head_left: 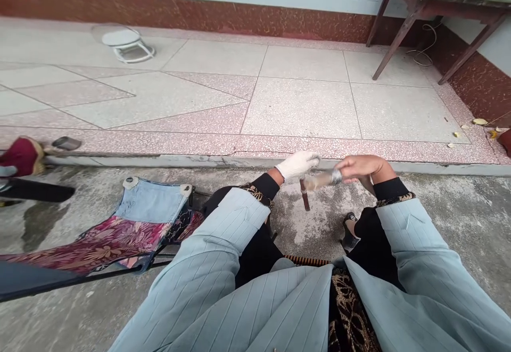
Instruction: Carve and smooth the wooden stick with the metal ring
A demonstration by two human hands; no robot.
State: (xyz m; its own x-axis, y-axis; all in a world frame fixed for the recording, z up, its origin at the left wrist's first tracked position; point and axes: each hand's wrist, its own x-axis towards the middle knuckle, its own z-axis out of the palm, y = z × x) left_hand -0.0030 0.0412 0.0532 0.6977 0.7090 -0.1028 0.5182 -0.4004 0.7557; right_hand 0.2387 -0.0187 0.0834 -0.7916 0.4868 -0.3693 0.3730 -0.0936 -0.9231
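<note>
Near the step's edge, my left hand (297,165) wears a white knitted glove. Its fingers are curled and pressed together, and what they hold, if anything, is too small to make out. My right hand (359,167) is bare and closed around a hammer (321,180). The hammer's pale handle is blurred and points left, with grey wrapping by the hand. Its rusty brown head (305,196) hangs just below the gloved hand, above the concrete ground.
A raised tiled step (295,107) runs across in front. A folding chair (147,229) with floral and denim cloth stands at left. On the step are a white stool (126,43), a small cylindrical container (67,142) and a wooden table (419,0). Yellowish scraps (480,121) lie at right.
</note>
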